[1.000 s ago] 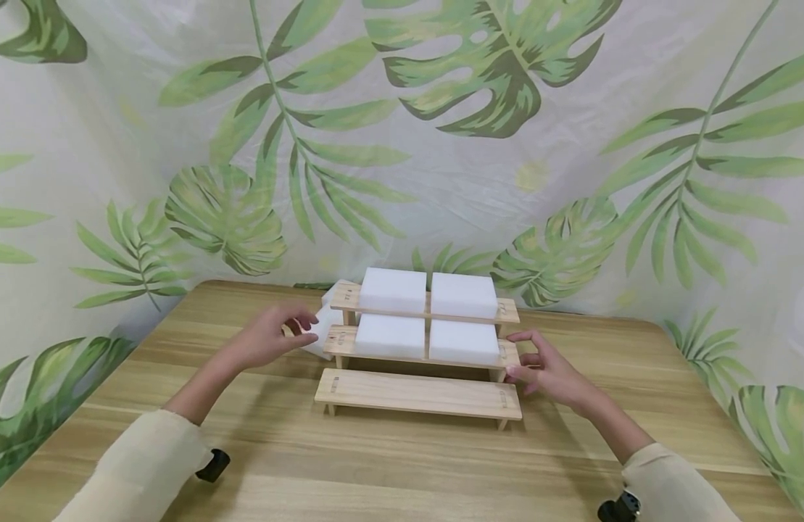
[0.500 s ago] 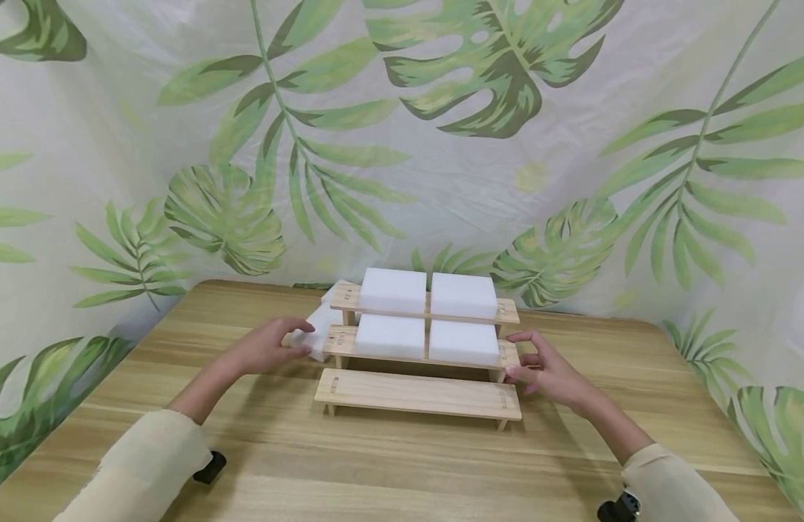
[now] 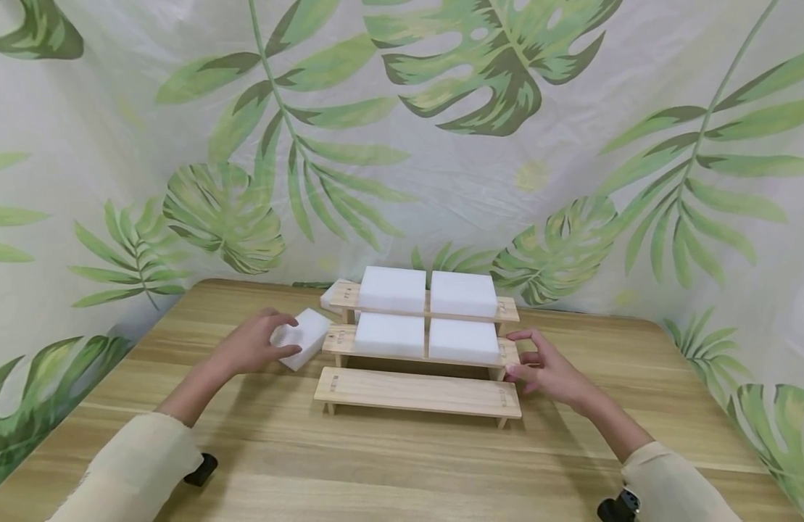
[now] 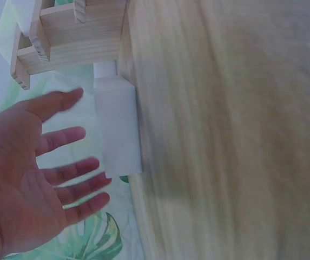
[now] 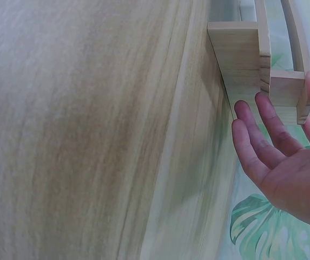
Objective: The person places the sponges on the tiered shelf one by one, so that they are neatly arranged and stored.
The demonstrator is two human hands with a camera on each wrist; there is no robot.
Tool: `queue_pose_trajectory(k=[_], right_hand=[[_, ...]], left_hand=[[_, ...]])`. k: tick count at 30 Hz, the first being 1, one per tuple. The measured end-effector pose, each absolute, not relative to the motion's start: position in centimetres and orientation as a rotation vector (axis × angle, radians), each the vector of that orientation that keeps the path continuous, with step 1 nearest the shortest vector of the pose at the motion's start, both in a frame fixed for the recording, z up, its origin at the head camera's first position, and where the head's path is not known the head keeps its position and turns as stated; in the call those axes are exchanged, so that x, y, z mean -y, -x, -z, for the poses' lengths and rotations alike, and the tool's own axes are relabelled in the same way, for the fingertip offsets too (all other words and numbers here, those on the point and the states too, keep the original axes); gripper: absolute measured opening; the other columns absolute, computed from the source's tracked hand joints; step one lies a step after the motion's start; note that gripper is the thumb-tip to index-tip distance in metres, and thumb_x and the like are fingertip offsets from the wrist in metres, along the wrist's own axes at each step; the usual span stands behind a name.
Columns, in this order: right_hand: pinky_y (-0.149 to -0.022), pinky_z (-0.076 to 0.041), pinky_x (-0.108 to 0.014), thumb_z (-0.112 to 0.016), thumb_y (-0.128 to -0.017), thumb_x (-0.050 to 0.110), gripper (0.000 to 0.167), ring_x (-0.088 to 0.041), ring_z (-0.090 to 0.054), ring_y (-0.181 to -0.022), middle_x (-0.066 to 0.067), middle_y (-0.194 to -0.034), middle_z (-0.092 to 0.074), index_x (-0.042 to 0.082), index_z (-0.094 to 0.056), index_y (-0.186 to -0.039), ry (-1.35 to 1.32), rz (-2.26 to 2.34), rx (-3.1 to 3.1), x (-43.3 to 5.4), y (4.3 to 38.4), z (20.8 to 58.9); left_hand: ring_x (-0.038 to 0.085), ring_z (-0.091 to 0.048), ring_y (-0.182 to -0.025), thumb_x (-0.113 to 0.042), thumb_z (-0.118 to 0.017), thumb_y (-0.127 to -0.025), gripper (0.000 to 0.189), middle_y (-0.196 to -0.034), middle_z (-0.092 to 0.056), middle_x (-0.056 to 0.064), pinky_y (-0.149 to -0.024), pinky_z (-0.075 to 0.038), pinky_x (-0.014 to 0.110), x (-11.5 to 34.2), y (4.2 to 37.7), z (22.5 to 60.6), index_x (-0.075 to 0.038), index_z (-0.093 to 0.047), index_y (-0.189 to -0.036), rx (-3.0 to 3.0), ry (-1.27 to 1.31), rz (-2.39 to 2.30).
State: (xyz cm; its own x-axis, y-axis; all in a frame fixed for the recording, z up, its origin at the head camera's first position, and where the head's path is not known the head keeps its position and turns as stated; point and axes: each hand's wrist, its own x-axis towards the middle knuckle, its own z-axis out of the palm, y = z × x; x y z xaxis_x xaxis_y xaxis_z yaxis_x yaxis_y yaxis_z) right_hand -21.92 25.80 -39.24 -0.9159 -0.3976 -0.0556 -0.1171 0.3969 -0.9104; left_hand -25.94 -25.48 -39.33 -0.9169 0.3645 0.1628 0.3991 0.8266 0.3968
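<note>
In the head view, my left hand [image 3: 254, 344] is over the left end of a white foam block [image 3: 309, 335] lying left of the wooden tiered stand [image 3: 415, 391]. The left wrist view shows the fingers of that hand [image 4: 35, 173] spread, with the foam block [image 4: 119, 127] beyond their tips. Whether they touch it is unclear. My right hand [image 3: 552, 373] holds the right end of the stand's middle tier [image 3: 508, 351], thumb on the near edge. In the right wrist view, the same hand [image 5: 290, 162] has its other fingers extended under the stand [image 5: 241, 54].
Foam blocks sit on the upper tiers: two on the top, left [image 3: 391, 290] and right [image 3: 463, 293], and two on the middle, left [image 3: 390, 335] and right [image 3: 463, 342]. Another block [image 3: 333, 296] is partly hidden behind the stand. A leaf-print curtain [image 3: 441, 181] hangs behind the wooden table [image 3: 375, 471].
My left hand reached the foam block, then moved left; the block slid left with it, out from beside the stand, and turned. My right hand and the stand stayed put.
</note>
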Motion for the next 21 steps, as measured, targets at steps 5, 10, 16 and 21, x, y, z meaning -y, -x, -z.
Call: queue_pose_trajectory(k=[5, 10, 16, 21], right_hand=[[-0.078, -0.056, -0.043, -0.062, -0.104, 0.011, 0.061, -0.040, -0.069, -0.105, -0.024, -0.106, -0.071, -0.001, -0.027, -0.151, 0.458, 1.531, -2.389, -25.8, 21.9, 39.2], [-0.077, -0.056, -0.042, -0.063, -0.103, 0.011, 0.060, -0.038, -0.069, -0.104, -0.022, -0.104, -0.071, -0.001, -0.027, -0.151, 0.458, 1.532, -2.390, -25.8, 21.9, 39.1], [-0.077, -0.057, -0.042, -0.063, -0.103, 0.010, 0.060, -0.037, -0.069, -0.104, -0.022, -0.105, -0.070, -0.001, -0.027, -0.150, 0.454, 1.532, -2.393, -25.8, 22.0, 39.3], [-0.077, -0.057, -0.043, -0.063, -0.103, 0.010, 0.060, -0.035, -0.070, -0.104, -0.022, -0.104, -0.070, -0.001, -0.028, -0.150, 0.455, 1.527, -2.402, -25.8, 21.9, 39.3]], left_hand=[[0.039, -0.061, -0.096, -0.042, -0.085, -0.081, 0.071, -0.119, -0.057, 0.035, -0.075, -0.053, 0.055, 25.7, 25.5, 39.4, 0.004, -0.062, -0.130, 3.040, 0.465, 0.624], [0.038, -0.059, -0.093, -0.040, -0.086, -0.079, 0.071, -0.113, -0.057, 0.035, -0.071, -0.053, 0.053, 26.2, 25.2, 39.4, 0.003, -0.061, -0.131, 3.085, 0.407, 0.603], [0.037, -0.059, -0.094, -0.035, -0.087, -0.079, 0.069, -0.109, -0.060, 0.032, -0.074, -0.053, 0.053, 26.9, 25.3, 39.7, 0.004, -0.061, -0.131, 3.079, 0.430, 0.626], [0.035, -0.059, -0.092, -0.032, -0.086, -0.081, 0.068, -0.110, -0.059, 0.032, -0.077, -0.053, 0.053, 27.5, 25.1, 39.5, 0.007, -0.060, -0.131, 3.053, 0.458, 0.677]])
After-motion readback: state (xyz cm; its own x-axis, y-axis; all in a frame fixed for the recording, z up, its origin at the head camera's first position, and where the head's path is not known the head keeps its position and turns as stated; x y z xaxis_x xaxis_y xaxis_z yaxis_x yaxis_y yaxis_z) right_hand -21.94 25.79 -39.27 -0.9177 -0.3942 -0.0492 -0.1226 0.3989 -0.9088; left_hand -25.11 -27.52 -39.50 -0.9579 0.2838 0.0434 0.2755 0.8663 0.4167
